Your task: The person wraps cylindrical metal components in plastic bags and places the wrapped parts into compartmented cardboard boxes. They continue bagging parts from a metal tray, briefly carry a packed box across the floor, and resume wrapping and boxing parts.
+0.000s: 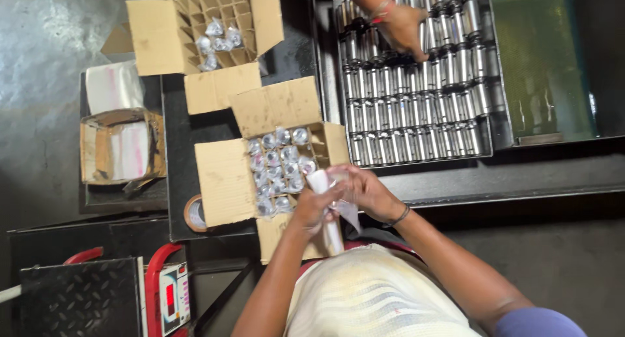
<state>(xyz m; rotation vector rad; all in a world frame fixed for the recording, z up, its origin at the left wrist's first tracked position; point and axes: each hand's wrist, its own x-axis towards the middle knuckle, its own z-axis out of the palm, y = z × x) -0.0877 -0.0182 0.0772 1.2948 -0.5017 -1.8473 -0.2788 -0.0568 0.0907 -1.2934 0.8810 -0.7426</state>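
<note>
My left hand (314, 208) and my right hand (366, 190) meet over the near corner of an open cardboard box (224, 181). Together they hold a white cylindrical piece (333, 235) with a thin clear plastic bag (348, 213) around it. The box has card dividers, and several cells hold shiny metal parts wrapped in plastic (277, 164). Beyond it a dark tray (498, 138) carries several rows of bare metal cylinders (416, 109). Another person's hand (402, 28) reaches onto those cylinders at the tray's far end.
A second divided cardboard box (156, 34) with a few wrapped parts stands at the far left. A torn box of plastic bags (120, 145), a tape roll (195, 213) and a red-framed weighing scale (170, 296) lie to the left. A green tray (540, 64) sits at right.
</note>
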